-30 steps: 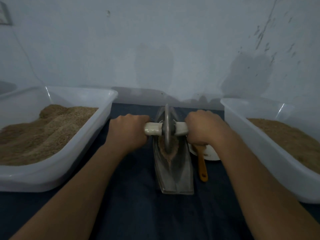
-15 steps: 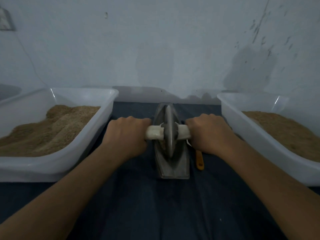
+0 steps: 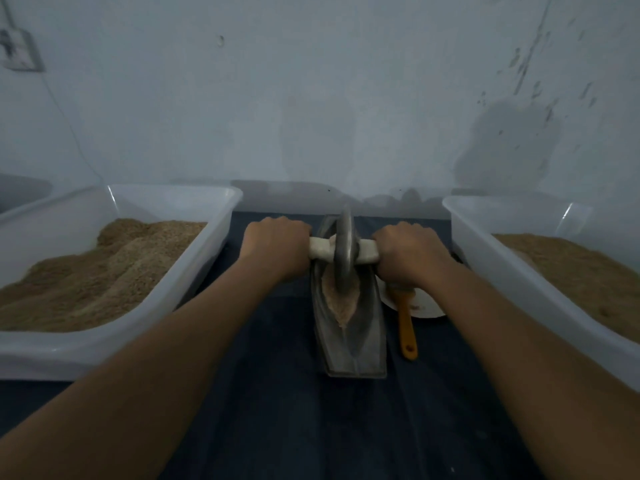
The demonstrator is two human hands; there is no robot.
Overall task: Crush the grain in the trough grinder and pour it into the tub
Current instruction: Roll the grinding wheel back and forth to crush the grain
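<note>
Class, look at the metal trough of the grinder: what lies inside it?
Inside the trough lies pale crushed grain, with the grinding wheel standing in it toward the far end. What lies under and behind the wheel is covered.

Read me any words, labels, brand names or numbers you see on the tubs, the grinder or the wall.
None can be read.
Left tub, right tub: plain white plastic, no label showing.
Trough grinder and its wheel: bare metal, no marking visible.
Wall fixture at upper left: too blurred to tell whether it bears any text.
</note>
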